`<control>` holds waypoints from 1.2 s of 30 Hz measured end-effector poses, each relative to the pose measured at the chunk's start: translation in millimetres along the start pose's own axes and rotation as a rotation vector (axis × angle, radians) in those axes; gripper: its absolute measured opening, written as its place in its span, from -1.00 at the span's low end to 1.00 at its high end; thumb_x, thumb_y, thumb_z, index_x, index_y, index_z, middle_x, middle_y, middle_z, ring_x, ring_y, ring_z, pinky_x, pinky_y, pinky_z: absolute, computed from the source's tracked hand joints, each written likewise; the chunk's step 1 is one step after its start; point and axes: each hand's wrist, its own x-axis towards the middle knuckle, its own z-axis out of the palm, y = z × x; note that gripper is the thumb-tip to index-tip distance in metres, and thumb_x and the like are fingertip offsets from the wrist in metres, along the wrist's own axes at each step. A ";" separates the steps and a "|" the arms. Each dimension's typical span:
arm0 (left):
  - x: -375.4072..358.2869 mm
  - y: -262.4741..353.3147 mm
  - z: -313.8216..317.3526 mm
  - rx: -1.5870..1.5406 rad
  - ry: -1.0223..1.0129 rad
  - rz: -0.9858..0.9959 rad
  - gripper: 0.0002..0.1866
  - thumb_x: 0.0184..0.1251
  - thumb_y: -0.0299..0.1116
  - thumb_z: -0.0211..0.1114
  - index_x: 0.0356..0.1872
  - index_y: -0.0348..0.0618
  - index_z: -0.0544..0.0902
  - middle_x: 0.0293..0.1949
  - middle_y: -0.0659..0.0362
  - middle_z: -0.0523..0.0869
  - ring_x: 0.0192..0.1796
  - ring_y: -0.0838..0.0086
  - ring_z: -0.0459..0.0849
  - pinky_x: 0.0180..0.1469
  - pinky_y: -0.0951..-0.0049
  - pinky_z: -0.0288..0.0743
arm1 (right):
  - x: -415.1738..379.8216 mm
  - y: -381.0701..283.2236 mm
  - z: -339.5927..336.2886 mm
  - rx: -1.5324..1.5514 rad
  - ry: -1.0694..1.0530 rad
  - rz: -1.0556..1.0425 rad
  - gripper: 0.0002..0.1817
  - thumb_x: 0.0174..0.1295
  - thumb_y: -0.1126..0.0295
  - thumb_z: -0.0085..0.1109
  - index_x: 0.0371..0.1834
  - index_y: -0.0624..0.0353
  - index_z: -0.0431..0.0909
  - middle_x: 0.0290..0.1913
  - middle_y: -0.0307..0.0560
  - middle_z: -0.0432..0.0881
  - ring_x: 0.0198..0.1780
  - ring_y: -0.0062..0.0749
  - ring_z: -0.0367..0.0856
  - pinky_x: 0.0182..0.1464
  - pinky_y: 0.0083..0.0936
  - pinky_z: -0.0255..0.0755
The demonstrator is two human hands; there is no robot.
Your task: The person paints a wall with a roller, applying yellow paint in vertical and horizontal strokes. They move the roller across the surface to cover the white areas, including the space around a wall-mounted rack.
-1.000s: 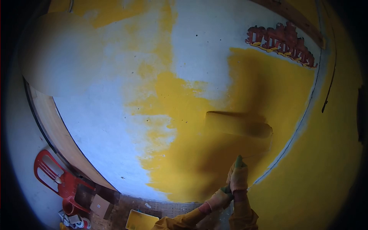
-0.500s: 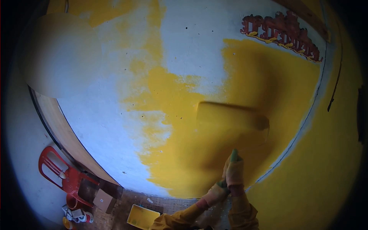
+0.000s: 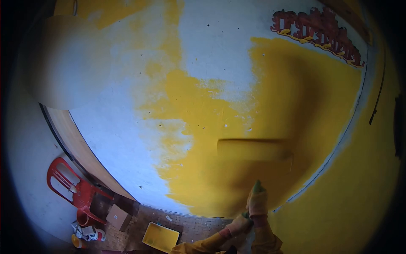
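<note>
A paint roller [image 3: 253,149] loaded with yellow paint lies flat against the wall [image 3: 220,46], in the wet yellow patch. Its green handle sticks up out of my right hand [image 3: 258,204], which is gloved and closed around it. My left hand [image 3: 238,224], also gloved, grips the handle just below. Both sleeves are yellow. The wall is white at the left and top, yellow at the centre and right.
Red lettering [image 3: 319,31] sits high on the wall at right. Below at left stand a red plastic chair [image 3: 72,190], a cardboard box [image 3: 118,216], small paint cans [image 3: 86,235] and a yellow paint tray [image 3: 160,237] on a brick floor.
The roller rose slightly, then came down the wall to a lower spot. My hands dropped with it, and the view tilted a little downward.
</note>
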 end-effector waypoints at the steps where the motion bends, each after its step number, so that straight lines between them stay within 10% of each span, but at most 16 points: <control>1: 2.2 -2.4 1.3 -0.001 0.005 -0.001 -0.77 0.18 -0.16 0.00 -0.49 -0.08 0.46 -0.76 0.30 0.41 -0.77 0.63 0.37 -0.78 0.60 0.14 | 3.3 -6.8 -13.5 0.274 -0.245 0.471 -0.47 0.23 0.06 -0.27 -0.82 0.17 0.19 -0.89 -0.23 0.19 -0.88 -0.49 0.19 -0.81 -0.57 0.04; 2: 3.4 -5.6 3.6 -0.010 -0.007 -0.029 -0.77 0.18 -0.16 0.01 -0.48 -0.08 0.46 -0.75 0.30 0.42 -0.77 0.62 0.38 -0.78 0.60 0.15 | 5.5 -12.9 -28.0 0.540 -0.493 0.947 -0.48 0.23 0.07 -0.25 -0.81 0.19 0.23 -0.88 -0.19 0.21 -0.86 -0.43 0.22 -0.79 -0.54 0.08; 5: 14.5 -5.2 4.6 -0.068 -0.028 -0.010 -0.81 0.16 -0.20 0.04 -0.44 -0.09 0.47 -0.73 0.27 0.45 -0.75 0.61 0.41 -0.78 0.60 0.18 | 47.7 -29.4 -47.4 0.552 -0.512 0.987 -0.47 0.22 0.07 -0.24 -0.77 0.25 0.28 -0.86 -0.12 0.25 -0.82 -0.35 0.27 -0.74 -0.47 0.14; 11: 35.3 -9.8 1.5 0.045 0.049 0.103 -0.82 0.10 -0.21 0.11 -0.41 -0.10 0.49 -0.73 0.26 0.47 -0.77 0.59 0.41 -0.77 0.57 0.20 | 27.2 -3.6 -8.4 0.205 -0.131 0.363 -0.43 0.22 0.02 -0.26 -0.79 0.27 0.24 -0.88 -0.17 0.24 -0.86 -0.44 0.24 -0.74 -0.43 0.09; 14: 18.1 -11.7 11.4 -0.031 0.096 -0.040 -0.79 0.10 -0.18 0.12 -0.41 -0.11 0.49 -0.74 0.27 0.47 -0.76 0.60 0.41 -0.77 0.57 0.20 | -13.8 14.4 -0.8 0.332 -0.429 0.665 -0.43 0.21 0.01 -0.24 -0.78 0.27 0.24 -0.89 -0.17 0.22 -0.85 -0.44 0.23 -0.74 -0.45 0.09; 24: 11.1 -16.6 -3.0 -0.154 0.173 0.026 -0.80 0.13 -0.20 0.09 -0.42 -0.11 0.49 -0.73 0.26 0.48 -0.77 0.60 0.41 -0.77 0.57 0.20 | 10.3 -22.8 -9.5 0.308 -0.336 0.615 -0.45 0.22 0.03 -0.25 -0.81 0.20 0.18 -0.88 -0.29 0.15 -0.82 -0.51 0.22 -0.75 -0.50 0.02; 32: 0.9 -15.7 -6.4 -0.083 0.121 0.038 -0.82 0.15 -0.22 0.06 -0.46 -0.11 0.48 -0.76 0.28 0.45 -0.80 0.60 0.38 -0.80 0.58 0.16 | 38.9 -51.3 -38.0 0.560 -0.566 1.056 -0.45 0.23 0.04 -0.26 -0.76 0.28 0.26 -0.84 -0.18 0.23 -0.79 -0.46 0.21 -0.69 -0.47 0.10; 36: -4.2 -23.1 -14.1 -0.160 0.071 -0.053 -0.78 0.16 -0.18 0.03 -0.47 -0.10 0.48 -0.78 0.27 0.44 -0.78 0.59 0.41 -0.79 0.57 0.19 | 18.5 -49.9 -22.6 0.479 -0.408 0.816 -0.46 0.23 0.04 -0.25 -0.77 0.26 0.26 -0.84 -0.22 0.23 -0.80 -0.48 0.22 -0.72 -0.49 0.09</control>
